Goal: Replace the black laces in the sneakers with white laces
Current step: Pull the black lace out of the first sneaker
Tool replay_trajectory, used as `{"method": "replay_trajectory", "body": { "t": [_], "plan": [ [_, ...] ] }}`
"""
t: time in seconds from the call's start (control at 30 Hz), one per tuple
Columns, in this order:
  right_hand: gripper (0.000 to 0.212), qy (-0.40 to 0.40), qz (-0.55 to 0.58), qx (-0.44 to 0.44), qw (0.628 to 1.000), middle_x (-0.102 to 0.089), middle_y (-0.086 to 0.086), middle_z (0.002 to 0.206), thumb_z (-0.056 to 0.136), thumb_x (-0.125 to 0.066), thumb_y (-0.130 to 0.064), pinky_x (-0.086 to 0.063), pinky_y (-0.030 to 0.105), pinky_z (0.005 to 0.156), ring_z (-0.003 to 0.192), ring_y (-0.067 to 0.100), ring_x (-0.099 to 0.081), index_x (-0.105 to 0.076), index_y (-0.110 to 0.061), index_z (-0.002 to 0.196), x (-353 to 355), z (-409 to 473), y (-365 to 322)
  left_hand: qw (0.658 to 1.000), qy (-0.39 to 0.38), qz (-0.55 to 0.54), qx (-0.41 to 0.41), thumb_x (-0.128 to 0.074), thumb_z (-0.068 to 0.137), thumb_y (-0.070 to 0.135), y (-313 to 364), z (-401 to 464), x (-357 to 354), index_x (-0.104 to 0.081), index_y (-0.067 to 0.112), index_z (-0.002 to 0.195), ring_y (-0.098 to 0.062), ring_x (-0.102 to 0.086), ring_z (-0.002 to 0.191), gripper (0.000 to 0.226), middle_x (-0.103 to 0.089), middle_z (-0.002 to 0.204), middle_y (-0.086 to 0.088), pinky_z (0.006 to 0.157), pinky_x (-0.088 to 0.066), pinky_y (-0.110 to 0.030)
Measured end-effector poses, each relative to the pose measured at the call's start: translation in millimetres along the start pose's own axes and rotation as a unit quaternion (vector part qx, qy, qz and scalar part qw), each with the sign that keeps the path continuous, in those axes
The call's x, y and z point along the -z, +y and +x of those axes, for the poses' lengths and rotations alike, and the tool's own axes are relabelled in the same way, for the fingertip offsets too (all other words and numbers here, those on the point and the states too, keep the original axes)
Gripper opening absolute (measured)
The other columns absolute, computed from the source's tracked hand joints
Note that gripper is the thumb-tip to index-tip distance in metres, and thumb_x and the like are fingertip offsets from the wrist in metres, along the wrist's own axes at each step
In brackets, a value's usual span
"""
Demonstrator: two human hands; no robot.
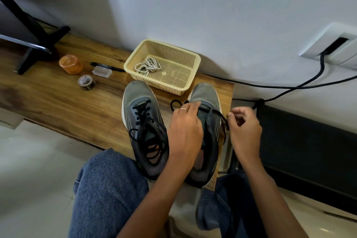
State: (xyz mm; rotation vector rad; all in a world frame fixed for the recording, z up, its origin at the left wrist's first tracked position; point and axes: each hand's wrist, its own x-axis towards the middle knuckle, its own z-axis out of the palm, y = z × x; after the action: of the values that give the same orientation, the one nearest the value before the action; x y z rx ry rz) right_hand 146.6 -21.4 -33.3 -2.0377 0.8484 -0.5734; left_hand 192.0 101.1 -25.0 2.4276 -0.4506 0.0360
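Two grey sneakers stand side by side on a wooden bench (58, 102), toes toward the wall. The left sneaker (144, 127) is fully laced in black. On the right sneaker (208, 102) the black lace (224, 121) is mostly pulled out, crossing only near the toe, with a loop lying on the wood to its left. My left hand (185, 129) rests over this shoe, its fingertips at the lace by the toe. Beside the shoe's right edge, my right hand (244, 127) pinches the loose lace end. White laces (147, 66) lie coiled in a cream mesh basket (190, 83) behind the shoes.
An orange jar (70, 63), a roll of tape (86, 82), a small clear box (102, 71) and a black pen (108, 66) lie on the bench to the left. Black cables (289, 86) run from a wall socket on the right. A black stand is at far left. My knees are below.
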Motion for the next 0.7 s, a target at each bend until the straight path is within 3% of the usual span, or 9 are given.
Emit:
{"method": "replay_trajectory", "body": {
  "t": [0.13, 0.2, 0.27, 0.33, 0.47, 0.57, 0.7],
  "plan": [
    [0.013, -0.081, -0.004, 0.027, 0.996, -0.060, -0.009, 0.093, 0.091, -0.060, -0.026, -0.049, 0.018, 0.079, 0.087, 0.000, -0.057, -0.061, -0.019, 0.102, -6.6, -1.9, -8.0, 0.995, 0.031, 0.034, -0.088, -0.066, 0.083, 0.004, -3.7, 10.3, -4.5, -0.070, 0.010, 0.111, -0.024, -0.060, 0.107, 0.029, -0.068, 0.112, -0.003, 0.081, -0.053, -0.033],
    [0.023, -0.111, -0.029, 0.037, 0.993, -0.059, -0.007, 0.100, 0.087, -0.064, -0.032, -0.047, 0.026, 0.085, 0.094, 0.007, -0.056, -0.062, -0.018, 0.106, -11.2, -2.5, -10.1, 0.995, -0.017, 0.048, -0.090, -0.062, 0.087, 0.006, -0.4, 15.9, -2.3, -0.068, 0.009, 0.115, -0.025, -0.057, 0.112, 0.028, -0.066, 0.117, -0.004, 0.085, -0.050, -0.033],
    [0.035, -0.138, -0.065, 0.049, 0.987, -0.057, -0.003, 0.108, 0.084, -0.067, -0.034, -0.043, 0.026, 0.090, 0.103, 0.011, -0.053, -0.061, -0.014, 0.113, -14.0, -3.5, -9.6, 0.992, -0.084, 0.070, -0.064, -0.054, 0.092, 0.008, 1.9, 22.3, -3.3, -0.061, 0.013, 0.123, -0.022, -0.048, 0.120, 0.032, -0.058, 0.129, -0.002, 0.088, -0.046, -0.033],
    [0.041, -0.146, -0.078, 0.049, 0.985, -0.056, -0.001, 0.114, 0.083, -0.067, -0.033, -0.039, 0.024, 0.092, 0.109, 0.013, -0.051, -0.060, -0.014, 0.119, -13.2, -5.4, -8.0, 0.987, -0.111, 0.106, -0.055, -0.055, 0.092, 0.009, 1.5, 29.2, -5.2, -0.060, 0.014, 0.122, -0.022, -0.048, 0.118, 0.030, -0.056, 0.128, -0.002, 0.085, -0.048, -0.036],
    [0.041, -0.136, -0.059, 0.033, 0.988, -0.059, 0.000, 0.113, 0.081, -0.067, -0.030, -0.043, 0.028, 0.094, 0.111, 0.015, -0.053, -0.062, -0.013, 0.118, -8.9, -5.0, -4.4, 0.982, -0.103, 0.141, -0.072, -0.062, 0.089, 0.015, 2.5, 37.6, -10.4, -0.064, 0.015, 0.108, -0.023, -0.055, 0.105, 0.020, -0.060, 0.112, -0.003, 0.070, -0.050, -0.038],
    [0.040, -0.144, -0.053, 0.028, 0.988, -0.060, -0.001, 0.112, 0.081, -0.066, -0.031, -0.044, 0.029, 0.094, 0.111, 0.015, -0.053, -0.064, -0.014, 0.117, -9.2, -3.9, -2.7, 0.976, -0.082, 0.181, -0.086, -0.066, 0.087, 0.020, 5.6, 39.6, -12.1, -0.062, 0.016, 0.105, -0.024, -0.056, 0.099, 0.018, -0.058, 0.107, -0.004, 0.058, -0.040, -0.033],
    [0.036, -0.144, -0.045, 0.025, 0.988, -0.061, -0.003, 0.110, 0.081, -0.065, -0.030, -0.038, 0.021, 0.089, 0.111, 0.013, -0.051, -0.065, -0.015, 0.113, -11.1, -3.8, 0.4, 0.968, -0.088, 0.214, -0.094, -0.063, 0.089, 0.026, 9.5, 43.3, -15.8, -0.059, 0.019, 0.109, -0.022, -0.052, 0.102, 0.021, -0.053, 0.112, -0.004, 0.063, -0.040, -0.032]
  ]
}}
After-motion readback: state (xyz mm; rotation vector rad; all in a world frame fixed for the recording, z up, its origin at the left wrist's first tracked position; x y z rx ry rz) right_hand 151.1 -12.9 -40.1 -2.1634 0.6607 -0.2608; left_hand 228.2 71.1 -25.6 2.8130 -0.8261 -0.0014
